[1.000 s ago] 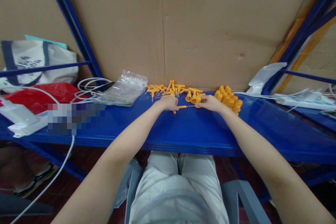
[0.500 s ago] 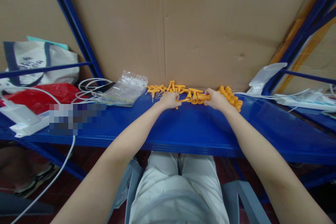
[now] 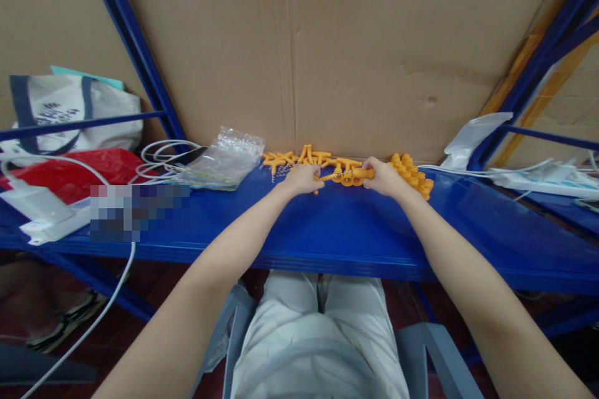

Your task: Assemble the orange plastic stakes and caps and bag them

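My left hand (image 3: 302,181) is closed on the handle of a yellow T-shaped corkscrew (image 3: 324,178), whose shaft points right. Its metal spiral tip lies close to the left end of a yellow plastic sleeve (image 3: 362,173); whether it is inside cannot be made out. My right hand (image 3: 382,176) pinches that sleeve's right end. Behind and left of my left hand lies a pile of yellow corkscrews (image 3: 281,159) with bare metal spirals. Several yellow sleeves (image 3: 410,169) stand grouped to the right of my right hand, and a few corkscrew pieces rest between the hands.
The blue shelf (image 3: 337,230) backs onto a cardboard panel (image 3: 355,50). Clear plastic bags (image 3: 227,159) and white cables (image 3: 161,153) lie left, near a red bag (image 3: 100,168) and a white power strip (image 3: 56,224). Blue posts (image 3: 135,50) rise at both sides.
The corkscrew between my hands tilts slightly more, its tip end a little higher. Both hands stay almost in place and keep their holds.
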A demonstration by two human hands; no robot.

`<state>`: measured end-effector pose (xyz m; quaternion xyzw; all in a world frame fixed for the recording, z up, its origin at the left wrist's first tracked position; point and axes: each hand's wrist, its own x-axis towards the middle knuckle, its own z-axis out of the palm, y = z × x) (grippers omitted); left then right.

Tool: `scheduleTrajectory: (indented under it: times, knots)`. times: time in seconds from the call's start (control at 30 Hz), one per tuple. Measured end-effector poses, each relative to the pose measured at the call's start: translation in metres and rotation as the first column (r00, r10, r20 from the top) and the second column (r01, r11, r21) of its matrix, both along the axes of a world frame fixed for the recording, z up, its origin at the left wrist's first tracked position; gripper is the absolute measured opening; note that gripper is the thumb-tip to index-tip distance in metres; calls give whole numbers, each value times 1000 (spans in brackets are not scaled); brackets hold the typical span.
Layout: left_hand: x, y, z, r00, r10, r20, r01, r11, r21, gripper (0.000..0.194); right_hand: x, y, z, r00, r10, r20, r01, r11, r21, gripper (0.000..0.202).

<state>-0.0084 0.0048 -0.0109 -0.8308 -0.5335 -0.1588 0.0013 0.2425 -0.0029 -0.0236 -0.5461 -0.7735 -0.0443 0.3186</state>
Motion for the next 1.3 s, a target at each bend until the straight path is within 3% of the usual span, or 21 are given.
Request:
scheduleTrajectory:
  times: [0.27, 0.5, 0.7, 1.1, 1.3]
  knots:
    - [3, -5, 3, 1000, 14, -1, -14, 1000, -24, 21, -4, -2, 2, 999, 8, -47, -9, 1000, -27, 25]
    - [8, -6, -4, 992, -65, 111, 55, 994, 92, 34, -9, -4, 2, 981, 178, -76, -177, 984, 20, 19]
    - [11, -4, -13, 977, -109, 186, 80, 985, 154, 44, -6, -2, 2, 979, 168, -111, -167, 986, 21, 23]
    - [6, -1, -11, 980, -106, 169, 77, 983, 166, 37, -7, 0, -6, 935, 273, -228, -280, 960, 3, 22]
    - [7, 0, -12, 980, -116, 161, 82, 976, 202, 34, -3, 6, -5, 937, 308, -167, -299, 951, 73, 26]
